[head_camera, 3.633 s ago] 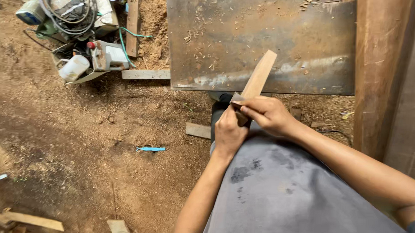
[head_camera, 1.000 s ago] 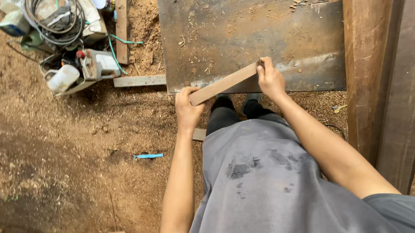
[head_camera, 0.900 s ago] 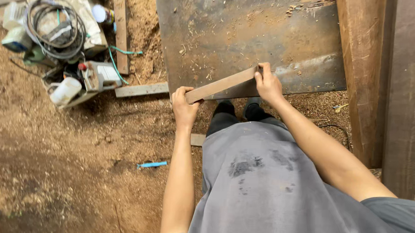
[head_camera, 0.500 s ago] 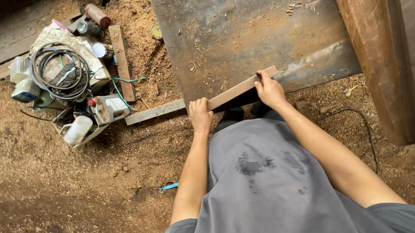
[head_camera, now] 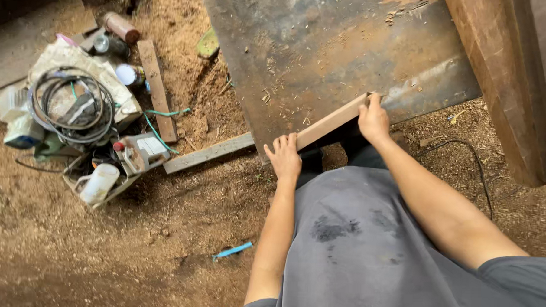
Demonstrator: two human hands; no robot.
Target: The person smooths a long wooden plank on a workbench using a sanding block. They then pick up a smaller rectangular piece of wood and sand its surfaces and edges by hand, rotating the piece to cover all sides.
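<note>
Hands clamped on wooden strip [head_camera: 331,120] ends, left hand [head_camera: 284,159], right hand [head_camera: 373,119], above rusty metal sheet [head_camera: 337,53]; white jug [head_camera: 99,182] far left.

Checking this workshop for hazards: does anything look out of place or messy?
Yes. Sawdust covers the floor, and coiled cable, bottles and containers sit heaped on it at left. A black cord trails loose beside the person. Both hands hold the wooden strip normally.

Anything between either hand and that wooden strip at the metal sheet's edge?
Nothing visible. The left hand grips the wooden strip at its lower end, the right hand at its upper end, both touching it directly, over the metal sheet.
</note>
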